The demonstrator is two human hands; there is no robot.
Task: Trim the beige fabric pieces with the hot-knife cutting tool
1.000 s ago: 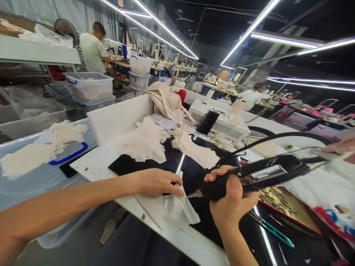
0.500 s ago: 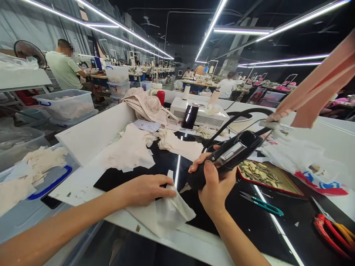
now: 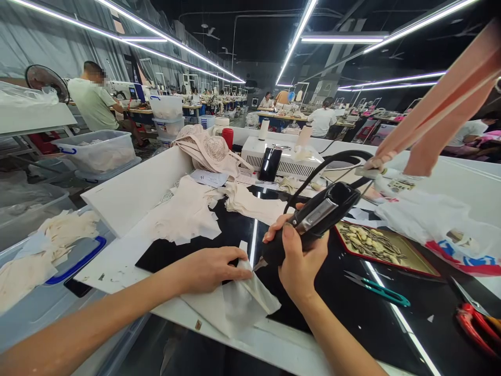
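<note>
Here, the left hand pins fabric overhanging the board's near edge.

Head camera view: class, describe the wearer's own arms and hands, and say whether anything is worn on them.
The left hand and right hand show no gloves, and no rings on the fingers that can be seen. The left forearm and right forearm are bare, without sleeve, watch, bracelet or visible markings. The upper arms are out of view.
</note>
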